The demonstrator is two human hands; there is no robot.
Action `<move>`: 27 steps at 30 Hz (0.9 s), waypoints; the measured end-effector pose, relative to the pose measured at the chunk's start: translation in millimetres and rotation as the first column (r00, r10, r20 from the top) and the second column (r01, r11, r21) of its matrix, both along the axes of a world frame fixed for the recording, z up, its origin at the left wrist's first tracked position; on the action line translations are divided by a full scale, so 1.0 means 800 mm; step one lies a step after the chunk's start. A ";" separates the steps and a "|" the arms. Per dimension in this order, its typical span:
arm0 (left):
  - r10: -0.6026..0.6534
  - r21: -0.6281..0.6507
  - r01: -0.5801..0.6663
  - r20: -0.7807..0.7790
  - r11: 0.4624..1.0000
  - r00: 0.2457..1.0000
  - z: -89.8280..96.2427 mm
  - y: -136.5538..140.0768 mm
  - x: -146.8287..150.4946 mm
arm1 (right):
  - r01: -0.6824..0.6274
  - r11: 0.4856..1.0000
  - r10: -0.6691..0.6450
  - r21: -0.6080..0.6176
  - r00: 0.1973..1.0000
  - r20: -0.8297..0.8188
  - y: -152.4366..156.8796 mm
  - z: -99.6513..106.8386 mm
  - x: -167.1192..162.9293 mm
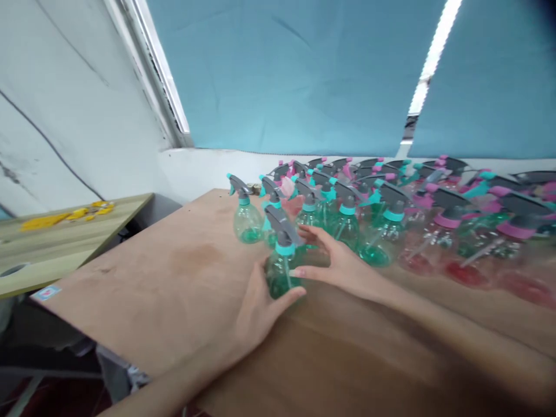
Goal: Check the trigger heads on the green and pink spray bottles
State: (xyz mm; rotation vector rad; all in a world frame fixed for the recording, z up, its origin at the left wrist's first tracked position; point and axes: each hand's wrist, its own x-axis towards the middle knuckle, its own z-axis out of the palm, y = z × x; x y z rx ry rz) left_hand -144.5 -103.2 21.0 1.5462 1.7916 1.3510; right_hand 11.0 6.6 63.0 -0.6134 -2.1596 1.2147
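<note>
In front of me stands a green spray bottle [285,275] with a grey spray head and a turquoise collar. My left hand [264,307] is wrapped round its lower body from the near left, thumb across the front. My right hand [330,263] is at the bottle's right side with thumb and fingers apart; its thumb tip is at the bottle's edge, and I cannot tell if it touches. Just behind stand another green spray bottle [248,223] and several more like it. The bottle's far side is hidden.
Several rows of pink and green spray bottles [438,231] fill the right and back of the wooden table [174,289]. A second table [56,249] with yellow pieces [47,222] stands at the left. A blue curtain [295,75] hangs behind.
</note>
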 end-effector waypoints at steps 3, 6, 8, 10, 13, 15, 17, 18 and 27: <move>-0.142 -0.011 0.141 -0.015 0.990 0.990 -0.005 0.010 0.052 | 0.099 0.995 -0.098 0.025 0.994 -0.044 -0.006 0.002 0.028; -0.255 -0.019 0.254 -0.018 0.967 0.967 -0.012 0.025 0.096 | 0.225 0.974 -0.228 -0.038 0.964 -0.139 -0.007 -0.002 0.057; -0.281 -0.036 0.280 -0.020 0.959 0.960 -0.016 0.035 0.119 | 0.297 0.953 -0.304 -0.065 0.935 -0.183 -0.003 -0.003 0.076; -0.312 -0.044 0.311 -0.022 0.949 0.950 -0.019 0.045 0.138 | 0.352 0.933 -0.359 -0.069 0.913 -0.192 0.004 -0.003 0.093; -0.360 -0.046 0.358 -0.036 0.933 0.932 -0.021 0.058 0.155 | 0.372 0.927 -0.374 -0.047 0.904 -0.206 0.014 -0.001 0.115; -0.399 -0.045 0.397 -0.067 0.917 0.914 -0.020 0.065 0.159 | 0.343 0.939 -0.335 -0.002 0.915 -0.227 0.018 0.001 0.126; -0.459 -0.046 0.457 -0.115 0.888 0.881 -0.018 0.070 0.156 | 0.344 0.938 -0.326 0.046 0.918 -0.226 0.020 0.003 0.134; -0.499 -0.050 0.498 -0.146 0.866 0.854 -0.017 0.071 0.153 | 0.356 0.933 -0.337 0.058 0.917 -0.212 0.020 0.004 0.137; -0.588 -0.235 0.558 -0.517 0.796 0.622 -0.012 0.086 0.106 | 0.337 0.929 -0.313 0.150 0.936 -0.162 0.028 0.005 0.147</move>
